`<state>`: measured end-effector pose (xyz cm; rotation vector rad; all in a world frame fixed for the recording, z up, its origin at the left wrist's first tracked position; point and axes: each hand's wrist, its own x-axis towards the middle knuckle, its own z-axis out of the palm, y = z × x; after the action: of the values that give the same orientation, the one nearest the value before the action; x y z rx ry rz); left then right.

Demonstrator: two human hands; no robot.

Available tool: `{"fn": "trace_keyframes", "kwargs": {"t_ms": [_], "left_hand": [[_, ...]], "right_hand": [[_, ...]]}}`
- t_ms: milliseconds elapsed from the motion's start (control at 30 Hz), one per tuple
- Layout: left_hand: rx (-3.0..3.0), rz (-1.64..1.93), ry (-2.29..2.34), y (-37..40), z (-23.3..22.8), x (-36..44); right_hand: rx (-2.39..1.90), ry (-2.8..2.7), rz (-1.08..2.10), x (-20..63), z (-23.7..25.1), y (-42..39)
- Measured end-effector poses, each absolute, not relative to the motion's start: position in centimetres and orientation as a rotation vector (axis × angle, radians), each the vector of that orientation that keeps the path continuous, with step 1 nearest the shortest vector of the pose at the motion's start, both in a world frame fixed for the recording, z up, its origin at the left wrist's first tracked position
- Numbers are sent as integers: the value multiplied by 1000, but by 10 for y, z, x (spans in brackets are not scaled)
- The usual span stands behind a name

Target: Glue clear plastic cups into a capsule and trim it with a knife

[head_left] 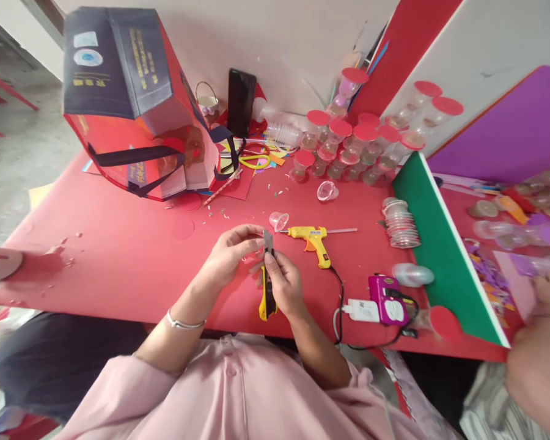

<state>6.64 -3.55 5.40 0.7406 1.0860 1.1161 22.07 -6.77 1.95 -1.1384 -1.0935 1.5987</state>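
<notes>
Yellow knife [267, 293] sits clenched in the right hand [284, 287], blade up so its tip meets the small clear piece [253, 252] the left hand [231, 253] pinches steady just above; the glue gun [312, 237] lies beyond.

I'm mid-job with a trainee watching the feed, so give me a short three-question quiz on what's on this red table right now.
1. True or false: the right hand grips a yellow utility knife with its blade pointing up towards the left hand.
2. Which lies just beyond the hands on the red table? A) the yellow glue gun B) a hammer C) a stapler
3. Fill in: the clear cups stacked at the back have lids coloured ____.

Key
1. True. The left hand pinches a small clear piece against the blade; what that piece is cannot be told.
2. A.
3. Red.
</notes>
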Motion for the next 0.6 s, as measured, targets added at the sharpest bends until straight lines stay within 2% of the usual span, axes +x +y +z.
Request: {"fn": "trace_keyframes", "kwargs": {"t_ms": [233, 600], "left_hand": [[502, 1194, 1150, -50, 52, 107], [568, 1289, 1220, -58, 47, 118]], "right_hand": [[-1266, -1219, 1346, 219, 12, -73], [-1363, -1421, 1109, 219, 9, -77]]}}
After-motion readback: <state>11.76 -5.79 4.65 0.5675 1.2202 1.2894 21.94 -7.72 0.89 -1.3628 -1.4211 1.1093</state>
